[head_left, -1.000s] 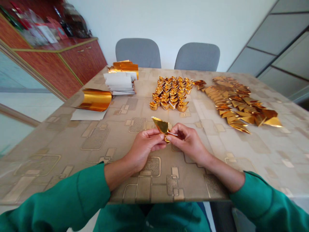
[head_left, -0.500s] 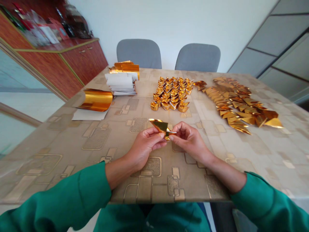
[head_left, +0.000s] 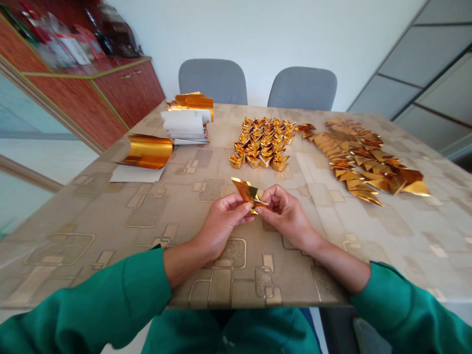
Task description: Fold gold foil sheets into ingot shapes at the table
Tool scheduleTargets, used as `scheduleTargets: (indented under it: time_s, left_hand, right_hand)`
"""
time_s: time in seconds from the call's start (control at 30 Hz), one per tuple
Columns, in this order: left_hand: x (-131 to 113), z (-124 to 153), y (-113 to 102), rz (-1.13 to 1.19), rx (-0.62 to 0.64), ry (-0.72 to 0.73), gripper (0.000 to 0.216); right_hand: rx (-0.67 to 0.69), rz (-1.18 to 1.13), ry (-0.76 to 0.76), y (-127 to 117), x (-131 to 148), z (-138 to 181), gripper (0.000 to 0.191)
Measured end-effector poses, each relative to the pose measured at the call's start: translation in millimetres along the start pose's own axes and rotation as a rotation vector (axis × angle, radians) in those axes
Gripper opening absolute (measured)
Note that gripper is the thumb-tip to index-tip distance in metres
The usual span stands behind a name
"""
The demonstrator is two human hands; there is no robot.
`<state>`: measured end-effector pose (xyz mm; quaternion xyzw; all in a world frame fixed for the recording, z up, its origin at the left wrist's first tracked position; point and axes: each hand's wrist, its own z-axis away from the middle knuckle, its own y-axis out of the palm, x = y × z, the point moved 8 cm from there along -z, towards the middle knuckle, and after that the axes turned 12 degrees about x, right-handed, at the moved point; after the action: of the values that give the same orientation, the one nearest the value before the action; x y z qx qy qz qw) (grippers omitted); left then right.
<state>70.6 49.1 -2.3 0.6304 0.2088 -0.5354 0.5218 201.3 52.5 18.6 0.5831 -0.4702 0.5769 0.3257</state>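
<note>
A folded piece of gold foil paper [head_left: 248, 191] is held between both hands above the near middle of the table. My left hand [head_left: 229, 215] pinches its left side, thumb on top. The fingers of my right hand [head_left: 283, 212] are closed on its right end, where a pale edge shows. The lower part of the piece is hidden by fingers. Just beyond the hands stand several finished gold paper ingots [head_left: 262, 142] in close rows. To the right lies a spread of flat folded gold pieces [head_left: 363, 160].
On the left are a curled gold sheet [head_left: 149, 151] over white paper and a stack of white-backed sheets [head_left: 186, 127]. The patterned tablecloth [head_left: 147, 211] covers the table. Two grey chairs [head_left: 213, 81] stand behind it. A wooden cabinet [head_left: 121, 96] is at the far left.
The folded gold piece has tilted, its upper left tip shifting slightly up and right. Both hands keep their hold, the right hand edging a little left.
</note>
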Motion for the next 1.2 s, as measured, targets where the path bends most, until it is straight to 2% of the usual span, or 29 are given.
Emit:
scheduleTargets:
  time_s: [0.2, 0.3, 0.6, 0.67, 0.83, 1.0, 1.2]
  left_hand:
    - [-7.1, -0.5, -6.3, -0.036, -0.088, 0.069, 0.033]
    - [-10.5, 0.6, -6.0, -0.045, -0.1, 0.089, 0.038]
    - [-20.0, 3.8, 1.8, -0.152, -0.057, 0.191, 0.027]
    - [-18.7, 3.1, 1.6, -0.151, -0.058, 0.178, 0.026]
    - [-18.6, 1.9, 0.2, -0.135, -0.062, 0.181, 0.024]
    - [-17.2, 1.1, -1.3, -0.127, -0.067, 0.174, 0.016]
    - [-18.7, 0.4, -5.3, -0.145, -0.082, 0.192, 0.017]
  right_hand:
    - [0.081, -0.167, 0.119, 5.2, -9.3, -0.6, 0.038]
    - [0.117, -0.151, 0.177, 9.9, -12.3, 0.6, 0.039]
    - [0.068, 0.045, 0.178, 11.0, -13.5, -0.4, 0.031]
    - [0.085, 0.016, 0.18, 10.2, -13.0, -0.6, 0.032]
    - [0.225, -0.106, 0.236, 16.1, -15.2, 1.1, 0.039]
    - [0.215, -0.083, 0.143, 15.2, -6.7, -0.8, 0.044]
    - [0.246, -0.164, 0.242, 14.6, -10.7, 0.4, 0.048]
